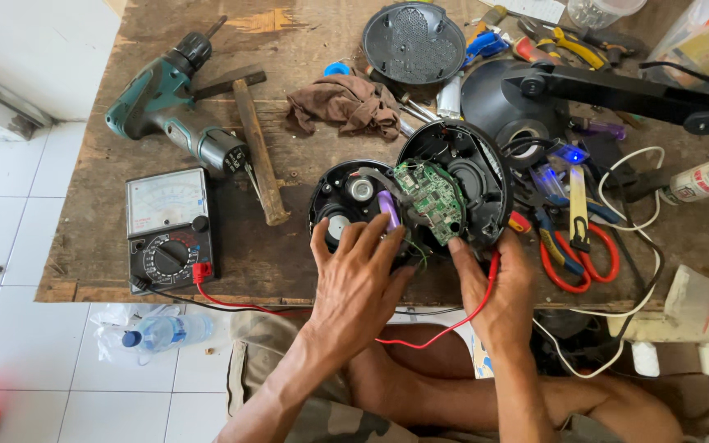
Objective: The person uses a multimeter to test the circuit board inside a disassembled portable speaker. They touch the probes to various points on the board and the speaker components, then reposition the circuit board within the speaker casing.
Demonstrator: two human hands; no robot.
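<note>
An opened round black device lies on the wooden table (166, 271) in two halves. The lower half (346, 201) shows a speaker cone and a purple cylindrical cell (388, 210). The upper half (461, 176) tilts upright and carries a green circuit board (431, 197). My left hand (359, 275) rests its fingertips on the lower half beside the purple cell. My right hand (498, 283) touches the bottom edge of the board with a finger and holds a red meter probe (492, 267), whose red lead (420, 335) runs down over my lap.
An analog multimeter (170, 226) sits at the left front edge, with a green cordless drill (170, 102) and a hammer (256, 148) behind it. Brown rag (346, 105), black grille cover (413, 41), red-handled pliers (572, 246), black lamp arm (617, 90) and a plastic bottle (162, 332) on the floor.
</note>
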